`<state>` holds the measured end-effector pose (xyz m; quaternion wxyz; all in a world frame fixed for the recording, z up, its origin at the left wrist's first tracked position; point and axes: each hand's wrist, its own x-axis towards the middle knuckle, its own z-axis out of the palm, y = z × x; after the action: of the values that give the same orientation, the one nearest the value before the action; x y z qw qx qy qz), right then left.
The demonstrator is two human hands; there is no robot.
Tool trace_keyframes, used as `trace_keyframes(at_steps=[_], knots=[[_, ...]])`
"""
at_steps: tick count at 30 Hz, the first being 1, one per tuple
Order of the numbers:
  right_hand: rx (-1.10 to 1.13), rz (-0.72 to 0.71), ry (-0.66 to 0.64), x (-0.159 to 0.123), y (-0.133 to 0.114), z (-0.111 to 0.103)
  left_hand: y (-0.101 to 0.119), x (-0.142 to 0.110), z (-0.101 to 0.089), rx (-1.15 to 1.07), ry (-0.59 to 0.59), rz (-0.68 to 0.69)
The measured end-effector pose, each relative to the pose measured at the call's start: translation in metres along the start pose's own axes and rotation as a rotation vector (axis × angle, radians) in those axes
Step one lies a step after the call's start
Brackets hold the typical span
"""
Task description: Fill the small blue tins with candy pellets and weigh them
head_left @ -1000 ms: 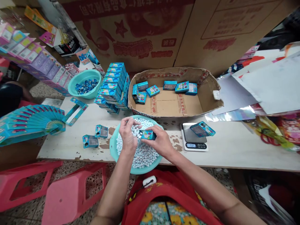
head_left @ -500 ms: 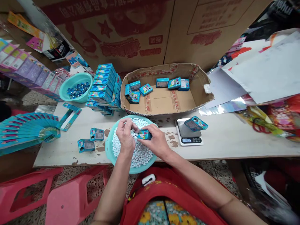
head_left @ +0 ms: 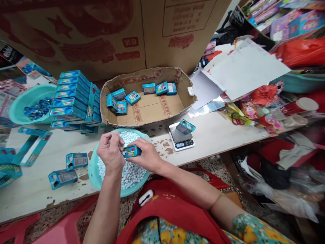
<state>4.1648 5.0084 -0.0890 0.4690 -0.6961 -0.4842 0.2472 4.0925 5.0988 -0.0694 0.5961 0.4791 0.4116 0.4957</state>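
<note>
My right hand grips a small blue candy box above a turquoise bowl. The bowl is heaped with small white candies. Beside the box's left end, my left hand is closed, its fingers curled around candies; a few white pieces show between the fingers and the box. On a digital scale to the right rests another blue box, tilted, with a hole in its end. Two similar boxes, one blue box and a second blue box, lie left of the bowl.
A cut-down carton behind the bowl holds several blue boxes. Left of it stand stacked blue boxes and a turquoise basin of blue-wrapped pieces. White sheets lie at right. A large carton walls the back.
The view has swung to the right, so things appear farther left. Both hands stay over the bowl, with the left still close to the box's end and the right still holding the box.
</note>
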Motion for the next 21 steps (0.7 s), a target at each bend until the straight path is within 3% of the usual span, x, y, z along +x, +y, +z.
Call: trace_keyframes(at_steps=[4, 7, 10, 12, 14, 16, 21], knots=[[0.201, 0.040, 0.068, -0.011, 0.008, -0.027, 0.011, 0.003, 0.000, -0.126, -0.012, -0.070], [0.210, 0.063, 0.169, -0.031, 0.025, -0.058, -0.006, 0.012, -0.013, -0.057, 0.024, -0.098], [0.150, 0.166, 0.293, -0.056, 0.058, -0.086, -0.049, 0.020, -0.033, 0.347, 0.024, -0.083], [0.103, 0.252, 0.347, -0.072, 0.084, -0.096, -0.078, 0.021, -0.044, 0.704, -0.068, -0.041], [0.070, 0.306, 0.381, -0.086, 0.109, -0.098, -0.099, 0.018, -0.050, 0.955, -0.208, 0.062], [0.054, 0.329, 0.408, -0.096, 0.130, -0.093, -0.108, 0.015, -0.049, 1.072, -0.294, 0.155], [-0.001, 0.308, 0.392, -0.111, 0.155, -0.079, -0.102, 0.012, -0.035, 1.188, -0.369, 0.094]])
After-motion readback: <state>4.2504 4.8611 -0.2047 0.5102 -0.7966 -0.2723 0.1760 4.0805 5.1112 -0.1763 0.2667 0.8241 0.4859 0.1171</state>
